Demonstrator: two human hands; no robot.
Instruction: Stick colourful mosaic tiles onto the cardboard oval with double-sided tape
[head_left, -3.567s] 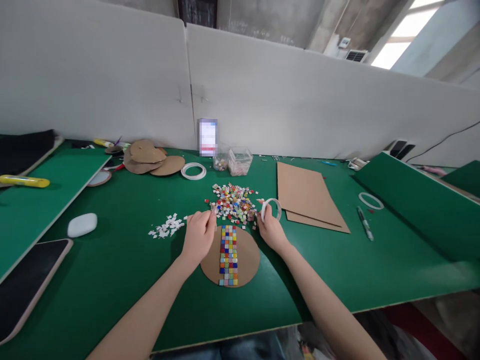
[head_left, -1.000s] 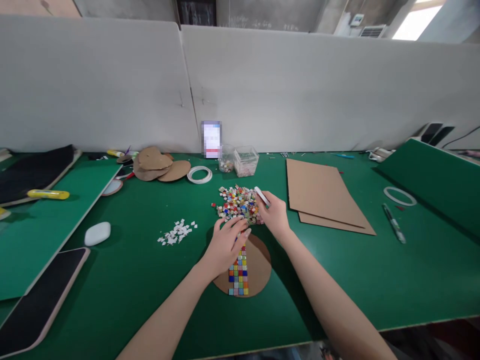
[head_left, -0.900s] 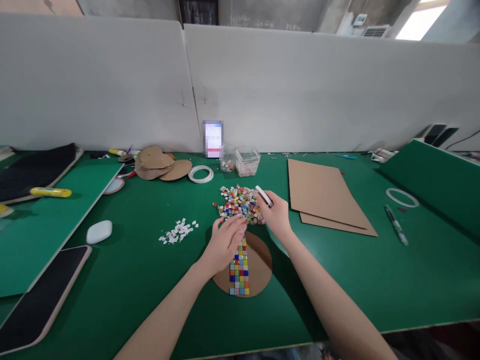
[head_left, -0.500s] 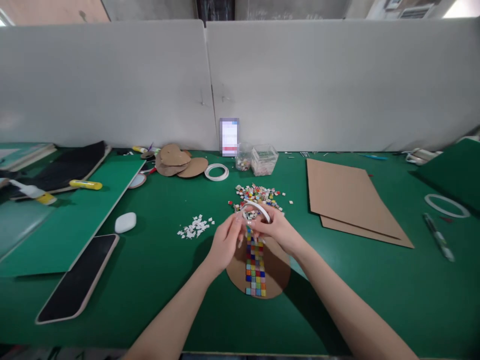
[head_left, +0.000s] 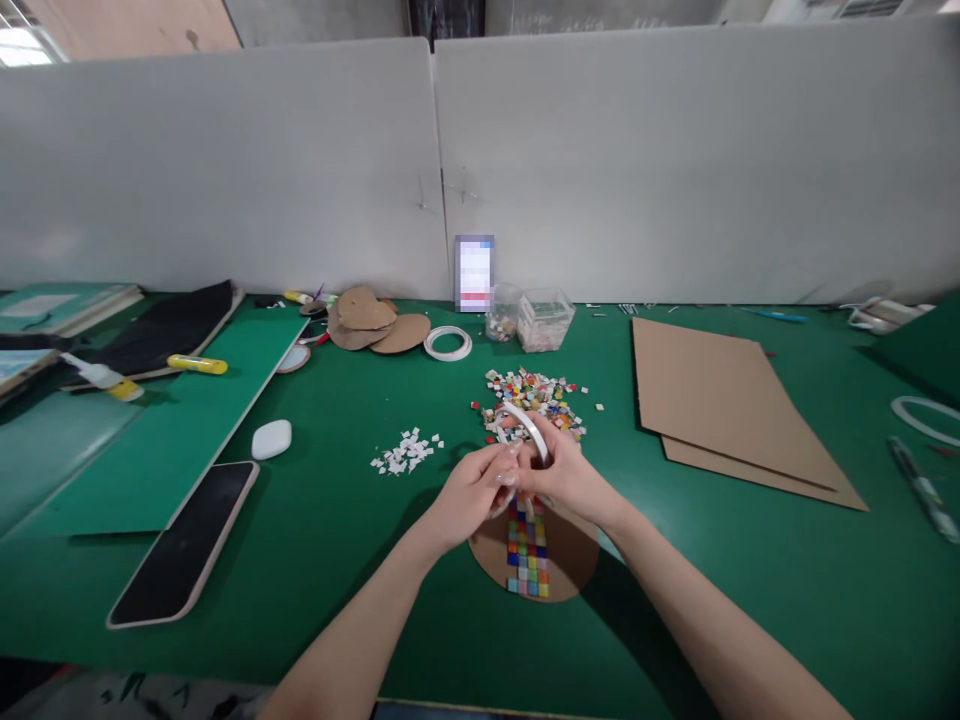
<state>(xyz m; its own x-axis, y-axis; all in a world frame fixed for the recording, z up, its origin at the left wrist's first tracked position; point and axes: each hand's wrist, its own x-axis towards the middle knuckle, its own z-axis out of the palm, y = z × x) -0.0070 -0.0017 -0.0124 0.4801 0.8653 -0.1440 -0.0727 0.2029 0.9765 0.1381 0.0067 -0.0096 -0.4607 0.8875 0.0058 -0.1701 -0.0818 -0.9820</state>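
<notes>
A white ring of tape (head_left: 534,432) stands upright between my hands. My right hand (head_left: 564,475) grips it from the right with bent fingers. Fingertips pressed together, my left hand (head_left: 480,490) meets the right hand at the ring's lower left; whether it pinches the tape end is too small to tell. Below both hands lies a round brown cardboard disc (head_left: 574,560), partly covered by them. Rows of coloured square tiles (head_left: 528,550) form a strip down its middle. Just beyond the hands, loose mixed tiles (head_left: 540,390) are heaped.
White chips (head_left: 407,453) lie left of the hands, near a white case (head_left: 271,439) and a dark phone (head_left: 187,545). Behind are a tape roll (head_left: 448,344), cardboard discs (head_left: 401,334) and a clear box (head_left: 544,322). Cardboard sheets (head_left: 720,400) lie right.
The view has shifted so that the table things appear farther right. My hands have come closer together and slightly lower over the disc, still with the white ring.
</notes>
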